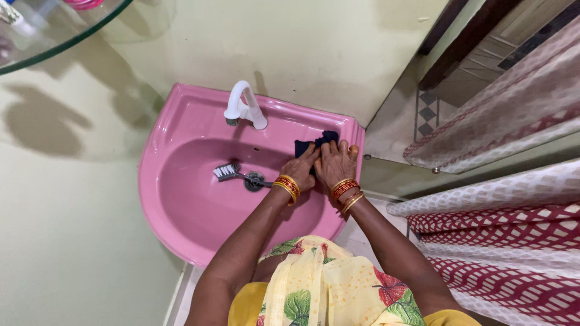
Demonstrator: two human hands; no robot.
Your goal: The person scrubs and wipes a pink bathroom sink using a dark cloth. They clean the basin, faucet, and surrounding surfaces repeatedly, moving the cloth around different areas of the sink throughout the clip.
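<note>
A pink wash basin (181, 199) hangs on a pale green wall, with a white tap (243, 106) at its back rim. My left hand (300, 168) and my right hand (335, 163) press side by side on a dark blue cloth (314, 143) at the basin's right inner wall, near the rim. Both wrists carry red and gold bangles. A small brush with white bristles (228, 172) lies in the bowl beside the drain (254, 181), left of my hands.
A glass shelf (54, 36) juts out at the top left above the basin. A red and white patterned curtain (501, 223) hangs at the right. A dark door frame (465, 36) and tiled floor (423, 115) show at the top right.
</note>
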